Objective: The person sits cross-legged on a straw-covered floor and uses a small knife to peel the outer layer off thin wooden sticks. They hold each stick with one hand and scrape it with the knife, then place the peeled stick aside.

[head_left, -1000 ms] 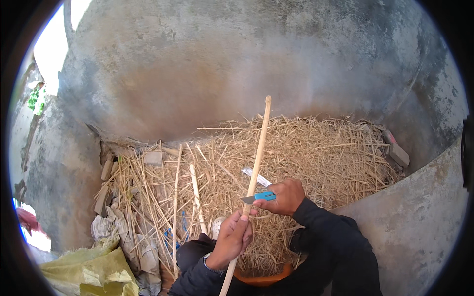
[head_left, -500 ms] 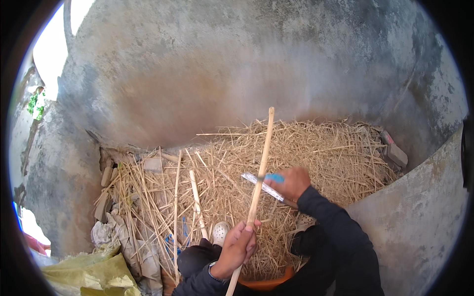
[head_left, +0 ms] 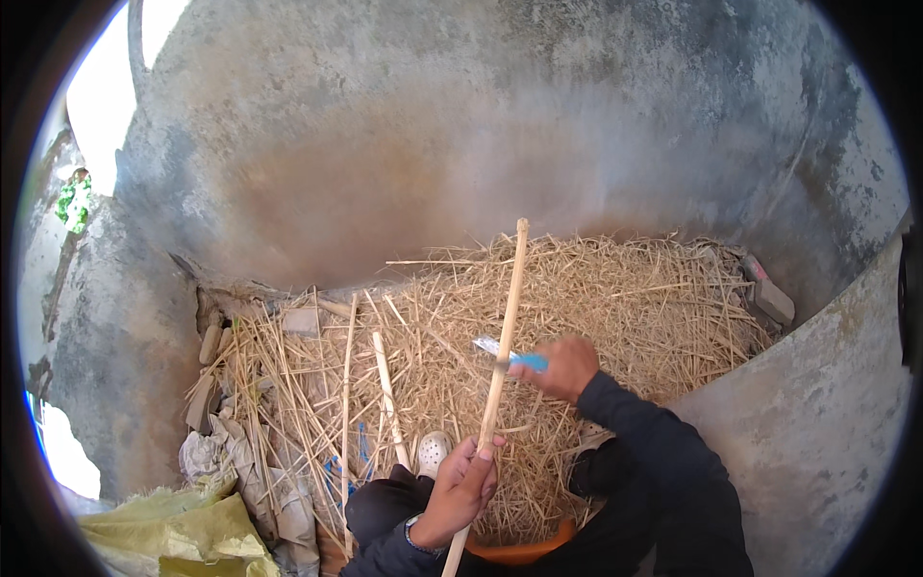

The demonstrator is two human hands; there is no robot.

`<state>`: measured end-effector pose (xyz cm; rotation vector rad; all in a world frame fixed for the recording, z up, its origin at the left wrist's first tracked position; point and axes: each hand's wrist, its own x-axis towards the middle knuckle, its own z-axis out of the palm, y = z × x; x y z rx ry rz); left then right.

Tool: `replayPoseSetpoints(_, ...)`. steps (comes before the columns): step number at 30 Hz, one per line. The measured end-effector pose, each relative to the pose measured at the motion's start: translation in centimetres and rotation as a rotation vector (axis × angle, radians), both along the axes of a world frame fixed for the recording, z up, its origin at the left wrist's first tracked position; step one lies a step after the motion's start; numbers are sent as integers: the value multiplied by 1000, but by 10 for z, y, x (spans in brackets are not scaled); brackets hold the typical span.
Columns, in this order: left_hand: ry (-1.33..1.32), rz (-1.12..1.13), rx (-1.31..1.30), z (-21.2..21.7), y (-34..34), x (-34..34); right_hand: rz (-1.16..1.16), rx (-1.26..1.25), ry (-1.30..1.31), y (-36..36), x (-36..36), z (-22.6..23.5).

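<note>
A long pale stick, which looks like bamboo or cane, slants up and away from me. My left hand is wrapped round its lower part, thumb along the top. Partway up the stick, my right hand grips a knife with a blue handle. Its silvery blade crosses the stick, and the tip shows past the stick's left side. Motion blurs the right hand and knife a little, so whether the edge bites into the stick cannot be made out.
Dry straw and shavings cover the floor ahead. Further sticks stand or lean at my left, beside my light clog. A yellow-green sack lies at lower left. A concrete wall rises behind, and a brick sits at right.
The stick's far end has shifted slightly left and nearer. My right hand and the knife have turned and moved a little, with less of the blade showing. My left hand keeps its grip.
</note>
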<state>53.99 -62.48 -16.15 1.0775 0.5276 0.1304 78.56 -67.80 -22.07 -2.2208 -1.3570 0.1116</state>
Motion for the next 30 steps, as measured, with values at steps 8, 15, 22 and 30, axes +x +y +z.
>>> replayPoseSetpoints(8,0,-4,11,1,2,-5,-61,-67,121,5,12,1)
replayPoseSetpoints(15,-28,4,3,-4,-4,-9,-34,-68,13,11,19,1)
replayPoseSetpoints(22,6,2,-45,-2,0,-7,84,-33,36,7,-1,-3)
replayPoseSetpoints(30,-20,-20,-70,-1,-9,-14,-196,-155,145,13,59,-7)
